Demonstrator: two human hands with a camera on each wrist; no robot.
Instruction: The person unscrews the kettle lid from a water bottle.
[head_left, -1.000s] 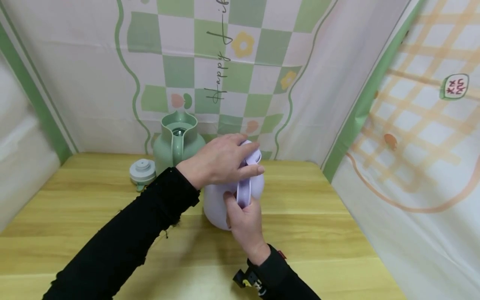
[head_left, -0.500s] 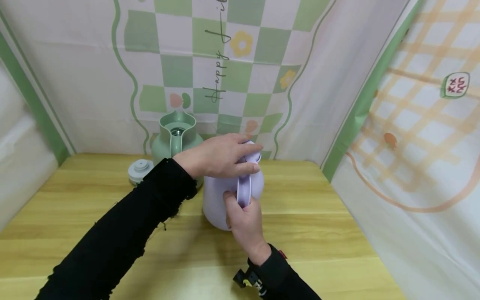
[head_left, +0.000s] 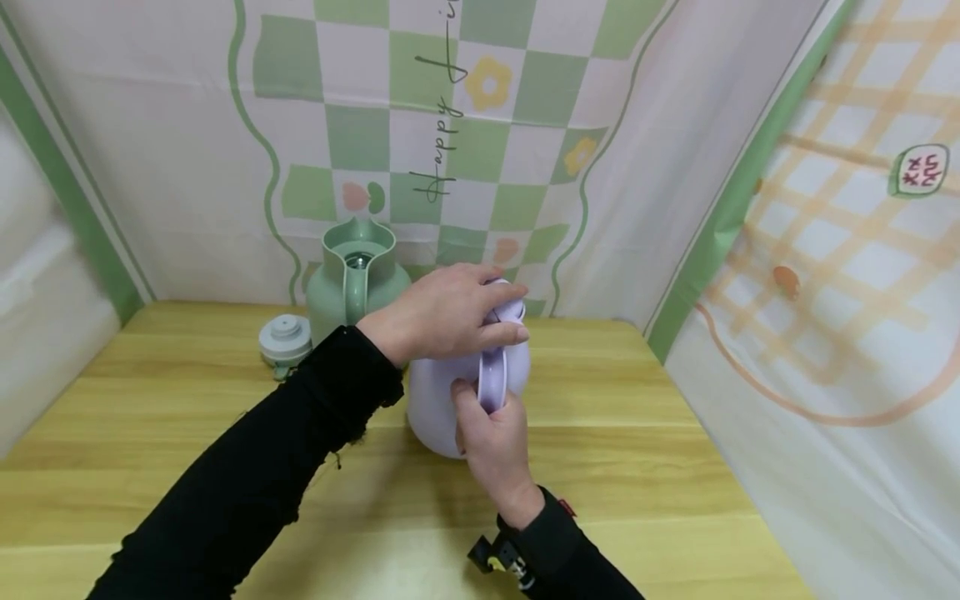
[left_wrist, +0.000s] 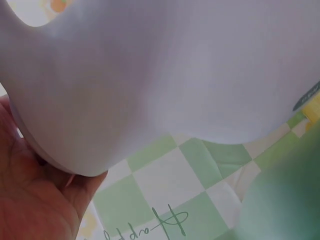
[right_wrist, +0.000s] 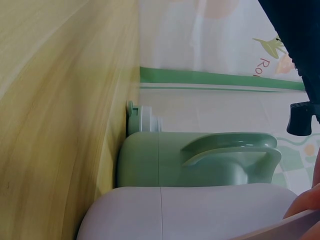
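Note:
A pale purple vacuum jug [head_left: 435,412] stands on the table in the head view, its handle towards me. My right hand [head_left: 495,450] grips the lower part of the handle [head_left: 492,379], thumb along its left side. Over the jug's top lies my left hand [head_left: 446,317], its fingers and thumb around the lid [head_left: 512,313], which they partly hide. In the left wrist view the jug's smooth body [left_wrist: 150,75] fills the upper part, and the left hand [left_wrist: 35,185] curls around its top end. The right wrist view shows the jug's side [right_wrist: 210,207] up close.
Just behind and left stands a green vacuum jug [head_left: 326,304] with its mouth uncovered. Beside it on the wooden table [head_left: 187,400] lies a grey-white and green stopper [head_left: 287,335]. A checkered cloth [head_left: 420,67] hangs along the back edge; another cloth [head_left: 840,292] hangs at the right.
My left fingers have shifted slightly over the lid. The right hand keeps its grip on the handle, and the purple jug stays in place; the head view moves a little.

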